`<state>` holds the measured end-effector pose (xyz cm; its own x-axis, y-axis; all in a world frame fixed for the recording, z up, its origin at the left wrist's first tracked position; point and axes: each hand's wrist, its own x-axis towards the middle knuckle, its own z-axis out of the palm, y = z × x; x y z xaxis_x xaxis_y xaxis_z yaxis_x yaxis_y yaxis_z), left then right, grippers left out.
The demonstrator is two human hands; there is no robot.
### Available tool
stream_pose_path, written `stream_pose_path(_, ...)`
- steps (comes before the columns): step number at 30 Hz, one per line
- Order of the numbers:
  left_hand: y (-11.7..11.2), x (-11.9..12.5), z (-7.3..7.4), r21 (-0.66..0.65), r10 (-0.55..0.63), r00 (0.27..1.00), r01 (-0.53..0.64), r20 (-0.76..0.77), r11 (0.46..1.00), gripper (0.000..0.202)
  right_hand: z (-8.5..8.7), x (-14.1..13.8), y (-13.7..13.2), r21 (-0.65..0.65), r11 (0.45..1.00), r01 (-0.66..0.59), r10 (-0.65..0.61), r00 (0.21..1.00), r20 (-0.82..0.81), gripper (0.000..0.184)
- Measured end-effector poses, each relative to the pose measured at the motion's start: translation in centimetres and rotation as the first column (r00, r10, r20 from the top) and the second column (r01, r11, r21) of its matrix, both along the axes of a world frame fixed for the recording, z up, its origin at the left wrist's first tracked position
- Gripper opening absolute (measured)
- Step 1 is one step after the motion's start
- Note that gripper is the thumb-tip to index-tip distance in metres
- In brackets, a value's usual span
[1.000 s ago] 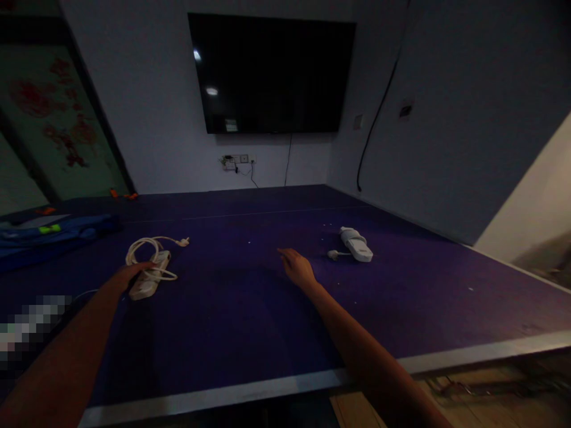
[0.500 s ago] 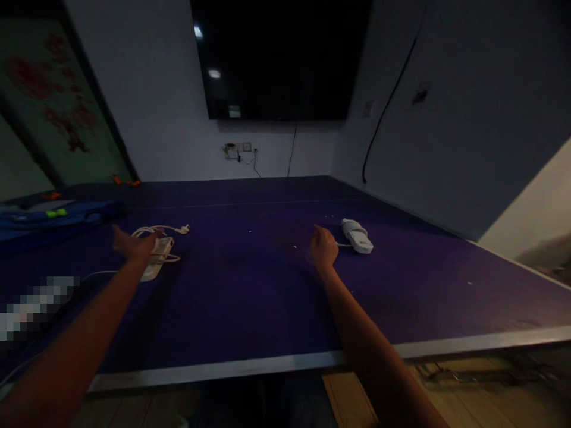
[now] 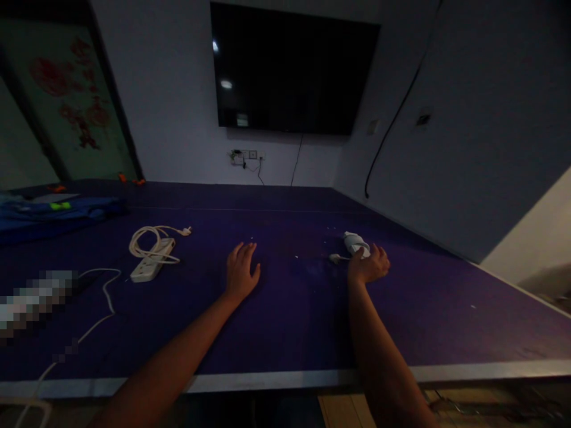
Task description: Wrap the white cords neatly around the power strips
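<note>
A small white power strip (image 3: 355, 242), with its cord wound around it, lies on the right part of the purple table. My right hand (image 3: 369, 266) is at its near end, thumb on one side and fingers curled round the other, hiding that end. Its plug (image 3: 335, 258) rests on the tabletop just left of the hand. Over the middle of the table, my left hand (image 3: 241, 270) is open, fingers apart, holding nothing. To its left sits another white power strip (image 3: 149, 267) with a loosely coiled cord (image 3: 143, 238) on top.
The purple table (image 3: 276, 333) has a pale front edge. Blue cloth (image 3: 89, 211) lies at the far left, and a white cable (image 3: 107, 297) runs from a blurred-out object (image 3: 38, 300) to the front edge. A television (image 3: 289, 71) hangs on the wall behind.
My left hand has left the coiled-cord power strip and moved right to the table's middle. My right hand has moved right from beside the wound-cord power strip onto it. The view has shifted slightly.
</note>
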<state>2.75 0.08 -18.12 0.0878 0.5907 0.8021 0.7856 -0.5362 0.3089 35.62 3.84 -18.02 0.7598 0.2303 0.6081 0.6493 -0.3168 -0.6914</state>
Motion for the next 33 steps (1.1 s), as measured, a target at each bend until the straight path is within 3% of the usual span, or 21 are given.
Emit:
stream_pose_path(7,0.3,-1.1,-0.2,-0.061,0.044,0.997,-0.041,0.057,0.997,0.037,-0.7,0.8,0.7,-0.109,0.994,-0.029,0.023,0.998,-0.052,0.055)
stream_pose_path(12,1.2,-1.2,-0.7,-0.116,0.039,0.994,-0.027,0.106,0.993,0.028,0.1,1.2,1.0,-0.222,0.975,-0.020,0.010,0.999,-0.049,0.057)
stream_pose_path(17,1.8,-1.2,-1.1,-0.164,0.038,0.989,-0.014,0.146,0.986,0.025,1.9,2.8,2.3,-0.471,0.882,0.004,0.000,1.000,0.007,0.053)
stream_pose_path(22,1.9,-1.0,-1.2,-0.188,0.039,0.988,-0.010,0.152,0.982,0.025,3.5,4.5,4.7,-0.639,0.754,-0.154,0.086,0.987,-0.136,0.067)
stream_pose_path(24,1.8,-0.9,-1.3,-0.188,0.033,0.988,-0.005,0.151,0.982,0.024,3.7,4.9,5.7,-0.665,0.719,-0.204,0.107,0.977,-0.184,0.072)
stream_pose_path(28,1.9,-0.8,-1.4,-0.202,0.034,0.987,-0.001,0.159,0.979,0.023,3.1,5.4,6.9,-0.687,0.704,-0.180,0.083,0.982,-0.172,0.083)
stream_pose_path(33,2.1,-0.8,-1.3,-0.216,0.039,0.987,-0.003,0.159,0.976,0.022,2.3,5.4,6.3,-0.664,0.721,-0.197,0.126,0.980,-0.154,0.066)
